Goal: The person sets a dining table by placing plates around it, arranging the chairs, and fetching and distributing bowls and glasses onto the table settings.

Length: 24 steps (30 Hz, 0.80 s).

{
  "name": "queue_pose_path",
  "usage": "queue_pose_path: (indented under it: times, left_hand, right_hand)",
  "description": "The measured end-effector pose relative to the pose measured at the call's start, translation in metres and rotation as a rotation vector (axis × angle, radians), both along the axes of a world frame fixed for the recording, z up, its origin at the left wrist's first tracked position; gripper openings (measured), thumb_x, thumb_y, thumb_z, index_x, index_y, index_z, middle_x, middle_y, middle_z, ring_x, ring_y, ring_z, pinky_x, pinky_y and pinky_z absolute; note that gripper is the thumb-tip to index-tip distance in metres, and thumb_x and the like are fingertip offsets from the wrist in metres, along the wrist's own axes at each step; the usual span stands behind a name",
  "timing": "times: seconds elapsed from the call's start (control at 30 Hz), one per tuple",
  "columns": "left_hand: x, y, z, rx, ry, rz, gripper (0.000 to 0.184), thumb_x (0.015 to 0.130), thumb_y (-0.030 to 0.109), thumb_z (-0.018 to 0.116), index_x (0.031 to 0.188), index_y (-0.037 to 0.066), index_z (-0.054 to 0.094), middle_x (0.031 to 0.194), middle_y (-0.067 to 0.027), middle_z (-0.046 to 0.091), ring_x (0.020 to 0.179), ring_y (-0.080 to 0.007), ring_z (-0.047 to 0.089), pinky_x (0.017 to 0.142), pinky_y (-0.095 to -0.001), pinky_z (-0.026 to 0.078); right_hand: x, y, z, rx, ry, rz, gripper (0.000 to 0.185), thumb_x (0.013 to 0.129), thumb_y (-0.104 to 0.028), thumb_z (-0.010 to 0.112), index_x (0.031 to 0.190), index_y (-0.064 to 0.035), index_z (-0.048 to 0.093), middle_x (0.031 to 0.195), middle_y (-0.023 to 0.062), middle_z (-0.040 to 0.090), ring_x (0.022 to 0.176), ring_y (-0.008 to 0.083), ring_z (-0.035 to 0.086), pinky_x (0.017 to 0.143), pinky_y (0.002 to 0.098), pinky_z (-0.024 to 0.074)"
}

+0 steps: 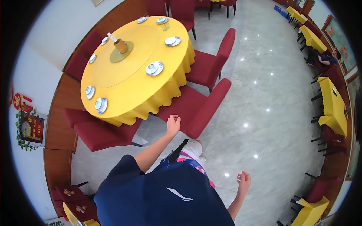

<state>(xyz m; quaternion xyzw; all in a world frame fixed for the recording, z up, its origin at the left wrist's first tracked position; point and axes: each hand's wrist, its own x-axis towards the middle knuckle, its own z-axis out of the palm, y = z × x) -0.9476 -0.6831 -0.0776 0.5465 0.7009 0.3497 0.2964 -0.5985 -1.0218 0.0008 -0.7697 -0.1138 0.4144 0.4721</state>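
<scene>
My left hand (174,124) is in front of my body with its fingers curled in, near the seat of a dark red chair (187,106); whether anything is inside it is too small to tell. Lower right, my right hand (243,180) hangs over the grey floor, fingers loosely bent and apart, holding nothing. Beyond my left hand stands a round table with a yellow cloth (130,101). Plates with bowls (154,68) are set around its edge, and a brown holder (120,46) stands at its centre.
Another red chair (94,132) stands at the table's near left side, and one (213,62) at its right. Tables with yellow cloths (332,105) line the right wall, where a person (327,59) sits. Shiny grey tiles (264,124) run between.
</scene>
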Motion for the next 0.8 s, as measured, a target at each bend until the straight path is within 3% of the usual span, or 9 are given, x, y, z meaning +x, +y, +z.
queue_pose_path:
  times: [0.1, 0.2, 0.23, 0.33, 0.43, 0.57, 0.63, 0.73, 0.8]
  left_hand:
    - [0.036, 0.033, -0.017, -0.116, -0.015, -0.092, 0.03, 0.092, 0.027, 0.058, 0.104, 0.0, 0.058, 0.093, -0.0173, 0.065, 0.091, -0.0301, 0.062, 0.081, -0.0418, 0.05]
    - [0.079, 0.079, -0.048, -0.622, -0.369, -0.058, 0.035, 0.09, 0.031, 0.059, 0.106, 0.001, 0.061, 0.104, -0.0199, 0.067, 0.1, -0.0305, 0.064, 0.087, -0.0387, 0.049]
    - [0.092, 0.095, -0.056, -0.616, -0.393, -0.054, 0.035, 0.09, 0.031, 0.059, 0.106, 0.001, 0.061, 0.104, -0.0199, 0.067, 0.1, -0.0305, 0.064, 0.087, -0.0387, 0.049]
    - [0.128, 0.14, -0.071, -0.542, -0.065, -0.1, 0.038, 0.087, 0.035, 0.061, 0.11, 0.004, 0.064, 0.108, -0.0195, 0.067, 0.106, -0.03, 0.063, 0.092, -0.0382, 0.048]
    - [0.172, 0.178, -0.048, -0.352, 0.057, -0.017, 0.036, 0.085, 0.032, 0.063, 0.107, 0.003, 0.065, 0.104, -0.0191, 0.069, 0.102, -0.0301, 0.066, 0.091, -0.0384, 0.05]
    - [0.247, 0.248, -0.016, -0.308, -0.137, 0.147, 0.035, 0.083, 0.022, 0.065, 0.11, 0.0, 0.06, 0.096, -0.0184, 0.067, 0.093, -0.0308, 0.066, 0.082, -0.0382, 0.052]
    - [0.286, 0.279, 0.0, 0.011, -0.095, 0.171, 0.042, 0.081, 0.019, 0.066, 0.117, 0.0, 0.054, 0.099, -0.0185, 0.063, 0.091, -0.0321, 0.062, 0.08, -0.039, 0.05]
    - [0.338, 0.325, 0.026, 0.05, -0.035, 0.294, 0.053, 0.082, 0.015, 0.064, 0.128, 0.001, 0.044, 0.116, -0.0219, 0.054, 0.11, -0.0353, 0.051, 0.095, -0.0438, 0.04]
    - [0.365, 0.358, 0.034, 0.101, 0.031, 0.36, 0.054, 0.082, 0.015, 0.064, 0.13, 0.0, 0.042, 0.118, -0.0222, 0.053, 0.111, -0.036, 0.05, 0.097, -0.0446, 0.039]
  right_hand:
    - [0.038, 0.034, -0.011, -0.01, 0.001, -0.026, 0.022, 0.093, -0.015, 0.054, 0.112, -0.0054, 0.06, 0.089, 0.007, 0.065, 0.078, 0.0134, 0.063, 0.064, 0.0256, 0.0495]
    - [0.075, 0.096, -0.035, 0.003, -0.069, 0.216, 0.025, 0.092, -0.015, 0.056, 0.115, -0.0065, 0.06, 0.088, 0.0075, 0.066, 0.075, 0.0145, 0.065, 0.065, 0.0272, 0.051]
    - [0.087, 0.119, -0.04, 0.01, -0.053, 0.303, 0.026, 0.092, -0.016, 0.057, 0.116, -0.0069, 0.06, 0.089, 0.008, 0.067, 0.076, 0.0151, 0.065, 0.066, 0.0277, 0.0514]
    - [0.128, 0.191, -0.043, -0.012, -0.089, 0.548, 0.028, 0.092, -0.017, 0.059, 0.118, -0.0077, 0.059, 0.091, 0.0094, 0.068, 0.079, 0.0163, 0.067, 0.067, 0.0287, 0.0522]
    - [0.191, 0.275, -0.01, -0.11, -0.018, 0.743, 0.031, 0.092, -0.019, 0.061, 0.121, -0.0079, 0.058, 0.094, 0.0108, 0.069, 0.083, 0.0175, 0.067, 0.069, 0.0298, 0.0528]
    - [0.292, 0.389, 0.028, -0.022, 0.113, 0.65, 0.032, 0.093, -0.015, 0.055, 0.123, -0.0056, 0.055, 0.098, 0.0115, 0.068, 0.087, 0.0176, 0.066, 0.072, 0.0299, 0.0523]
    - [0.325, 0.447, 0.03, 0.058, 0.167, 0.475, 0.029, 0.092, -0.011, 0.051, 0.12, -0.0034, 0.054, 0.096, 0.0122, 0.067, 0.084, 0.0177, 0.065, 0.073, 0.0298, 0.0512]
    - [0.35, 0.532, 0.02, 0.15, 0.523, 0.335, 0.03, 0.088, -0.006, 0.052, 0.117, -0.0017, 0.056, 0.093, 0.0116, 0.068, 0.08, 0.0176, 0.065, 0.071, 0.0289, 0.0513]
    - [0.355, 0.589, 0.011, 0.103, 0.646, 0.395, 0.028, 0.089, -0.007, 0.051, 0.117, -0.0017, 0.055, 0.093, 0.0114, 0.067, 0.079, 0.0183, 0.065, 0.071, 0.0287, 0.0509]
